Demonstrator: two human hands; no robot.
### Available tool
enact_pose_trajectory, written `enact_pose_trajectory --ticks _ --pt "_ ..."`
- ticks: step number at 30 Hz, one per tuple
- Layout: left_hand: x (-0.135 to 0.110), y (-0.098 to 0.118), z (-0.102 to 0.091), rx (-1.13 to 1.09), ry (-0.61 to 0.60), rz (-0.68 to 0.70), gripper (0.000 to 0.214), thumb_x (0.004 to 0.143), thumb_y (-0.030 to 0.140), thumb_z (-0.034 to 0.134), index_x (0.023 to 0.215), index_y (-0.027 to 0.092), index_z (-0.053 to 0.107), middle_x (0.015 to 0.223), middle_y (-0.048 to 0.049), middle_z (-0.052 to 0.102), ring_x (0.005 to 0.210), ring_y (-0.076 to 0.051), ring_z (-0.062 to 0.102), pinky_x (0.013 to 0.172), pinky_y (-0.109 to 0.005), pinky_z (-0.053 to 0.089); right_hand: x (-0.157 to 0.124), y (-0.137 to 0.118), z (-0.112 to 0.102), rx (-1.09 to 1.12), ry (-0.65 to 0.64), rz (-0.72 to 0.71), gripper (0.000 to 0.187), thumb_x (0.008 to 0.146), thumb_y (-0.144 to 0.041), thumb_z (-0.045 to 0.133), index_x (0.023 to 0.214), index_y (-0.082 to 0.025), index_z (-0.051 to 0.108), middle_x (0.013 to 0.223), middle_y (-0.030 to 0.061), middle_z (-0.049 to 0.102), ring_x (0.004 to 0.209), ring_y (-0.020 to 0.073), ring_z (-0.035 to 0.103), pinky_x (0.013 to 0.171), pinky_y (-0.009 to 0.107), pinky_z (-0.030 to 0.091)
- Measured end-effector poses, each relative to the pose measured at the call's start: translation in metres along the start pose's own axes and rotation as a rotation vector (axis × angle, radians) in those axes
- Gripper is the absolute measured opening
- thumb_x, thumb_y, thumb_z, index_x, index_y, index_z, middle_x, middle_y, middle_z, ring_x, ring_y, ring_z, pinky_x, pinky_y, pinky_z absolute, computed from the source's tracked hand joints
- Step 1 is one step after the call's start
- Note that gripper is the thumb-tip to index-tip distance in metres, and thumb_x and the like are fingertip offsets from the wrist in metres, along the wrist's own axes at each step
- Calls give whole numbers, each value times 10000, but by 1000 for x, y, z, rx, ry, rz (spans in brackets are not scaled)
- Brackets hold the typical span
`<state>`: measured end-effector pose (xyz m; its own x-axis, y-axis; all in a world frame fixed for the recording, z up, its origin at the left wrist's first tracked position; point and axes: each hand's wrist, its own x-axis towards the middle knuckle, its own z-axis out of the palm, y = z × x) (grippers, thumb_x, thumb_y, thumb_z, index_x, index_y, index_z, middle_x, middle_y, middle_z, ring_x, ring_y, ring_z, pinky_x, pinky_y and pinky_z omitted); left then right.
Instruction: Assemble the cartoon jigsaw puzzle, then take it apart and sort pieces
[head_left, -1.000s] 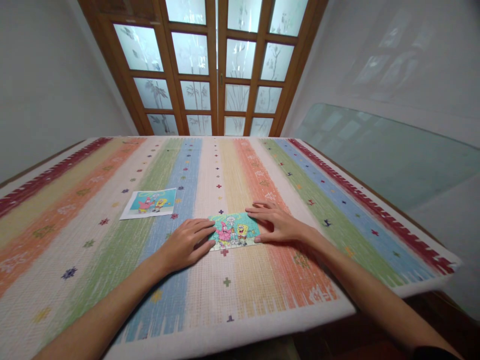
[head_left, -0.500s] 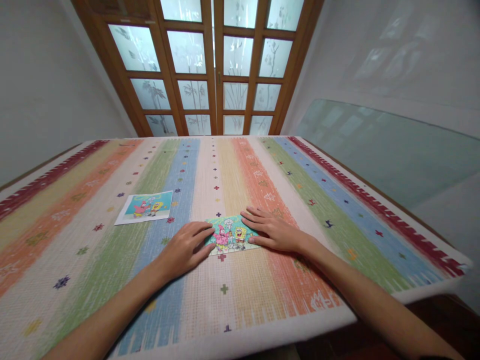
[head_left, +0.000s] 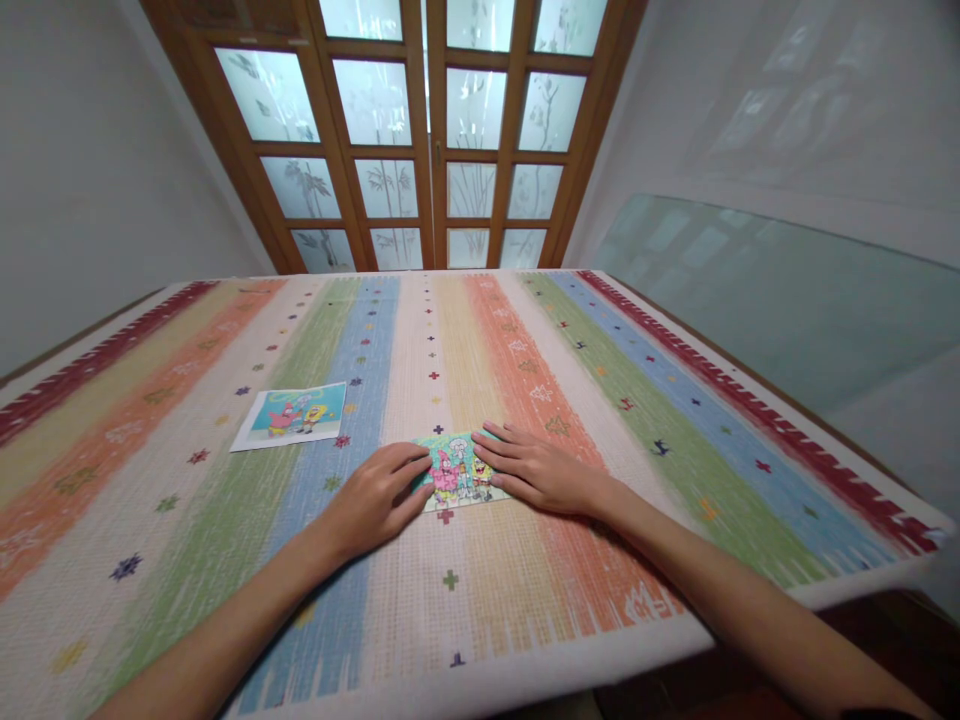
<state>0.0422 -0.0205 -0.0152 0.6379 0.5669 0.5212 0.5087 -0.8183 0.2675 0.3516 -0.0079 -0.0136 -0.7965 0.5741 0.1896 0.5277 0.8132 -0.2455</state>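
A small jigsaw puzzle (head_left: pixel 455 480) with pink, yellow and grey-green cartoon figures on a teal ground lies flat on the striped cloth. My left hand (head_left: pixel 386 495) rests against its left edge, fingers bent and the thumb apart from them, gripping nothing visible. Across the puzzle's right part, my right hand (head_left: pixel 536 470) lies flat with fingers stretched out, hiding that end and part of the yellow figure. To the upper left of my left hand lies a paper picture (head_left: pixel 292 415) with similar cartoon figures, touched by neither hand.
A striped, patterned tablecloth (head_left: pixel 517 575) covers the wide table, its near edge hanging below my forearms. Beyond the far edge stand wooden doors (head_left: pixel 435 200) with frosted panes. A pale glass panel (head_left: pixel 750 300) leans along the right wall.
My right hand has slid left over the puzzle, now covering more of the yellow figure. My left hand stays at the left edge, almost unmoved.
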Motion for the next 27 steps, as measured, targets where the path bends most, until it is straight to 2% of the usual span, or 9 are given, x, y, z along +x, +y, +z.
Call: enact_pose_trajectory --ticks 7,11,14,17,22,27 --pt "3 2 5 -37 -19 6 279 1041 268 520 1289 187 620 1260 -128 691 1166 -253 665 1018 -472 569 9 -8 6 15 8 -53 510 1094 -351 393 1577 -187 390 1591 94 443 1546 232 267 1277 508 242" --pt "5 4 6 -79 -49 -38 364 1045 277 500 1405 226 517 1315 -117 669 1209 -254 649 1044 -472 551 13 -16 8 46 -4 -69 509 1103 -349 364 1598 -231 343 1617 66 405 1546 212 265 1282 496 230" --pt "6 6 4 -129 -42 -115 465 1034 322 519 1479 236 413 1366 -130 633 1231 -265 637 1046 -471 545 11 -21 4 77 26 -43 552 1098 -369 381 1628 -278 257 1638 42 369 1550 209 253 1279 491 245" --pt "5 5 0 -115 -18 -151 528 1020 350 538 1502 223 364 1418 -153 590 1257 -283 620 1063 -487 527 6 -20 -6 79 66 35 633 1072 -400 449 1643 -287 198 1647 58 350 1550 238 260 1269 520 267" --pt "-1 -4 -8 -4 -1 -127 720 926 432 645 1537 210 335 1431 -171 582 1302 -354 575 1099 -577 469 -8 -2 -23 52 77 185 776 970 -499 627 1623 -274 273 1621 106 398 1530 318 299 1236 579 316" --pt "-7 -11 -10 27 -22 -128 894 870 488 708 1580 199 249 1370 -175 629 1295 -373 570 1093 -606 446 -18 14 -25 55 47 223 894 849 -594 745 1589 -277 355 1595 127 434 1496 353 357 1233 616 296"
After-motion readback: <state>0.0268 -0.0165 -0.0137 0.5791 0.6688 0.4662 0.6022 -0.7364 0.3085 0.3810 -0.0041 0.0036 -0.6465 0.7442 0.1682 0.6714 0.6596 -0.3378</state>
